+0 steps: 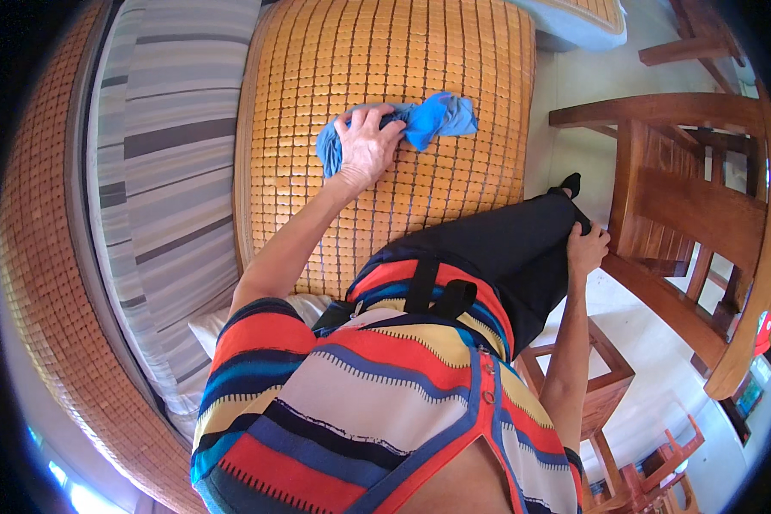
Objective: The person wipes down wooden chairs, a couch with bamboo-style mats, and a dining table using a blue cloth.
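Observation:
My left hand (367,142) presses a crumpled blue cloth (442,121) onto a seat cover of small wooden tiles (334,70). Its fingers are bent over the bunched fabric, and the loose end spreads out to the right. The cloth lies about mid-width on the seat. At the right, my right hand (588,247) rests at the knee of my black trousers (488,241) and holds no object. Its fingers are partly spread, close to a wooden chair.
Left of the seat runs a striped fabric cushion (180,128), with a tiled backrest cover (35,257) beyond. A wooden chair (694,199) stands close on the right. Lower right are a wooden stool (607,379) and smaller reddish furniture (668,459) on the pale floor (649,302).

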`<action>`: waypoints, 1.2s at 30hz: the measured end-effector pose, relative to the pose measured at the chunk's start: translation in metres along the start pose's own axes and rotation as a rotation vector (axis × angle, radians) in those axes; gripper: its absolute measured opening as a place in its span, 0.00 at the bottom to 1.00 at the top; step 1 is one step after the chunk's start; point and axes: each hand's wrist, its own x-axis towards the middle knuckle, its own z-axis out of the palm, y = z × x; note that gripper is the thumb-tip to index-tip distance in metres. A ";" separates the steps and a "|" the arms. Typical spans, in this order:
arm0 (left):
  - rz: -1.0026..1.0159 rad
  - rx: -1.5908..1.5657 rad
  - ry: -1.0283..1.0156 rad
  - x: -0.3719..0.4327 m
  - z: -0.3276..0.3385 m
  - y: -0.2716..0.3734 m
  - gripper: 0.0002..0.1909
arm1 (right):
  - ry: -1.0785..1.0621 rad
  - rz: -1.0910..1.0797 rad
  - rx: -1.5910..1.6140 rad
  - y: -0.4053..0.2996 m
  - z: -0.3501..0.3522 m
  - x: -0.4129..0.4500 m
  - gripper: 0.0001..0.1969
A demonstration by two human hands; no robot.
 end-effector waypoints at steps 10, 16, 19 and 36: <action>0.441 -0.267 -0.138 -0.059 -0.031 0.034 0.12 | -0.048 0.049 0.018 0.002 -0.003 0.000 0.24; -0.341 -0.125 -0.056 -0.031 -0.015 0.045 0.33 | -0.019 0.022 0.020 0.015 0.000 -0.005 0.24; -0.438 0.106 -0.214 -0.011 0.018 0.068 0.44 | 0.004 0.017 0.033 0.010 -0.001 -0.002 0.23; -0.632 0.312 -0.301 -0.209 -0.025 -0.054 0.41 | -0.074 0.074 0.016 0.010 -0.004 -0.001 0.24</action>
